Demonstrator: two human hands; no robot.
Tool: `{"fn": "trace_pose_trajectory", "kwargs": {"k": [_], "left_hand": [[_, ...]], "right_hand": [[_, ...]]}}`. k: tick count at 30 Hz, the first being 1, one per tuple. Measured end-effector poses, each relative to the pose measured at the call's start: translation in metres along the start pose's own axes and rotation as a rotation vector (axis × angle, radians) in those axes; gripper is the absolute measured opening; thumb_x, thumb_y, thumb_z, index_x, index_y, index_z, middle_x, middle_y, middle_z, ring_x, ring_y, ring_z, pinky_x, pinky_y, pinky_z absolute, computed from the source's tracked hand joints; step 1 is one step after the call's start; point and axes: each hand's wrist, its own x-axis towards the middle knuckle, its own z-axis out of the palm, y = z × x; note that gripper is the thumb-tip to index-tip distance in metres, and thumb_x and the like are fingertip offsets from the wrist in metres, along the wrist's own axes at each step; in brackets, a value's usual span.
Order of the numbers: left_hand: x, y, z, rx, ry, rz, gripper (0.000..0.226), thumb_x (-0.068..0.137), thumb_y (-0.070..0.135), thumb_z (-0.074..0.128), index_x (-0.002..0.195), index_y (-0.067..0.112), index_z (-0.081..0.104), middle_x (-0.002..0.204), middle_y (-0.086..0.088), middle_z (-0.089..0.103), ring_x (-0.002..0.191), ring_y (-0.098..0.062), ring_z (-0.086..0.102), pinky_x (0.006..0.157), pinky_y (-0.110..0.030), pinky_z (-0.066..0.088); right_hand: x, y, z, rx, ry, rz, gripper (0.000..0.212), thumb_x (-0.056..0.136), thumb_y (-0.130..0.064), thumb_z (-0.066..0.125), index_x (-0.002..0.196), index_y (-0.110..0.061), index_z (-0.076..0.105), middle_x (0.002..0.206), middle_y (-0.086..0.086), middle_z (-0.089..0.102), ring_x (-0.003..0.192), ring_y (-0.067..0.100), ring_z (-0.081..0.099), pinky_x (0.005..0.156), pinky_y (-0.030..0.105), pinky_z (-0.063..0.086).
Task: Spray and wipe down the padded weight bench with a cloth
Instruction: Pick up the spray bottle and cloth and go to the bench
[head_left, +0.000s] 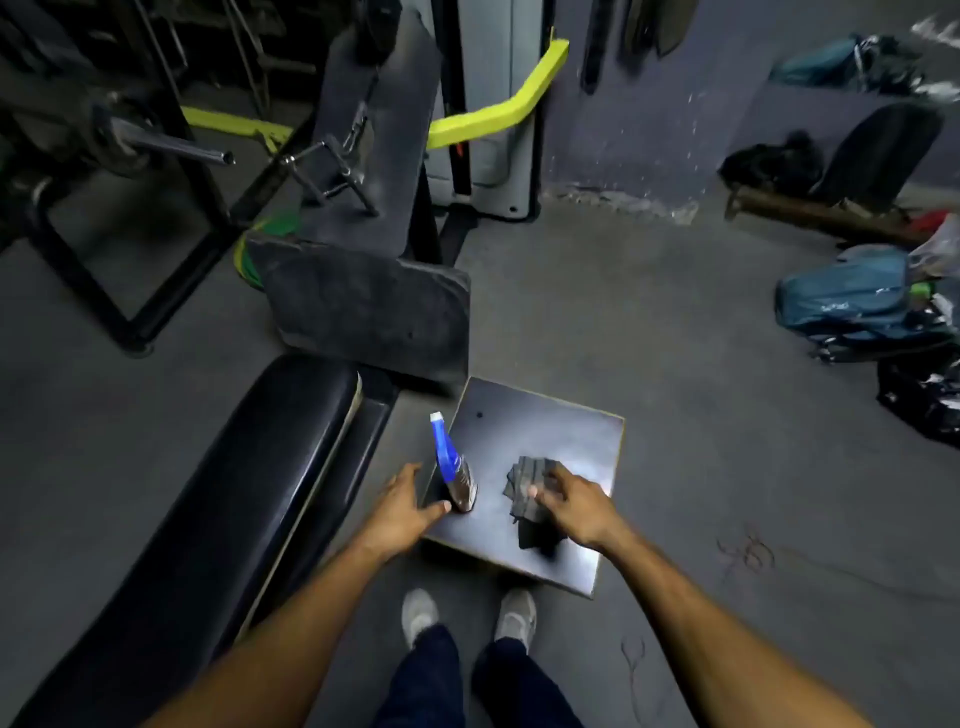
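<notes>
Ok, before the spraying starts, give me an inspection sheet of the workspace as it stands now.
Surface: square dark platform on the floor, bearing the bottle and cloth.
Job's things: spray bottle with blue head, upright near the platform's left edge; dark folded cloth beside it; black padded bench to the left, untouched.
Clutter: blue bag and dark bags on the floor at right.
Hands: left hand open, thumb at the bottle's base, not gripping; right hand resting on the cloth, grip unclear.
Cables: nothing seen.
Surroundings: grey floor, yellow padded bar, black machine frames, barbell sleeve.
</notes>
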Motion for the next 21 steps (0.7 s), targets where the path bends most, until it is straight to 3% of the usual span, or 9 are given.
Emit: {"fn": "trace_pose_trajectory", "kwargs": {"k": [5, 6, 9, 14, 16, 18, 21], "left_hand": [[0.042, -0.003, 0.011, -0.100, 0.029, 0.012, 0.091, 0.076, 0.030, 0.090, 0.150, 0.014, 0.040, 0.151, -0.009, 0.050, 0.138, -0.027, 0.050, 0.113, -0.038, 0.042], [0.044, -0.001, 0.012, -0.121, 0.042, 0.031, 0.091, 0.074, 0.028, 0.092, 0.148, 0.018, 0.041, 0.147, -0.005, 0.052, 0.134, -0.020, 0.053, 0.111, -0.034, 0.045], [0.057, -0.001, 0.021, -0.188, 0.030, 0.067, 0.080, 0.075, 0.008, 0.090, 0.142, 0.016, 0.046, 0.138, 0.002, 0.052, 0.114, 0.018, 0.054, 0.095, -0.001, 0.037], [0.068, -0.009, 0.033, -0.218, 0.006, 0.119, 0.065, 0.085, -0.001, 0.079, 0.143, 0.005, 0.049, 0.126, 0.014, 0.056, 0.105, 0.031, 0.051, 0.091, 0.003, 0.037], [0.071, -0.008, 0.032, -0.234, -0.019, 0.091, 0.056, 0.088, 0.014, 0.079, 0.138, 0.014, 0.054, 0.127, 0.016, 0.062, 0.112, 0.020, 0.057, 0.099, -0.007, 0.044], [0.069, -0.009, 0.032, -0.218, -0.031, 0.092, 0.047, 0.090, 0.028, 0.078, 0.132, 0.021, 0.059, 0.125, 0.013, 0.066, 0.117, 0.005, 0.062, 0.105, -0.023, 0.050], [0.056, -0.007, 0.034, -0.294, 0.037, 0.062, 0.042, 0.091, -0.003, 0.071, 0.121, 0.021, 0.057, 0.108, 0.019, 0.057, 0.098, 0.024, 0.058, 0.086, -0.003, 0.046]], "right_hand": [[0.039, 0.015, 0.025, -0.021, -0.060, 0.056, 0.047, 0.100, -0.045, 0.060, 0.142, -0.025, 0.051, 0.144, 0.015, 0.061, 0.121, 0.040, 0.063, 0.096, 0.043, 0.053], [0.044, 0.018, 0.028, -0.043, -0.065, 0.041, 0.047, 0.100, -0.040, 0.062, 0.143, -0.027, 0.050, 0.148, 0.015, 0.055, 0.118, 0.041, 0.064, 0.096, 0.045, 0.054], [0.066, 0.031, 0.040, -0.127, -0.077, 0.008, 0.059, 0.095, -0.029, 0.067, 0.149, -0.034, 0.045, 0.161, 0.013, 0.036, 0.118, 0.043, 0.063, 0.096, 0.046, 0.056], [0.080, 0.041, 0.061, -0.324, -0.111, 0.051, 0.081, 0.093, -0.022, 0.069, 0.157, -0.048, 0.028, 0.171, 0.013, 0.003, 0.139, 0.043, 0.040, 0.098, 0.051, 0.055], [0.083, 0.038, 0.068, -0.396, -0.094, 0.049, 0.080, 0.095, -0.016, 0.065, 0.158, -0.046, 0.026, 0.168, 0.017, 0.007, 0.143, 0.043, 0.031, 0.094, 0.053, 0.056], [0.088, 0.035, 0.073, -0.428, -0.047, 0.022, 0.071, 0.097, -0.011, 0.058, 0.156, -0.040, 0.032, 0.159, 0.018, 0.021, 0.139, 0.044, 0.034, 0.089, 0.053, 0.058], [0.100, 0.031, 0.075, -0.360, -0.017, -0.006, 0.048, 0.097, -0.016, 0.053, 0.143, -0.030, 0.049, 0.145, 0.014, 0.036, 0.129, 0.041, 0.050, 0.088, 0.046, 0.056]]}}
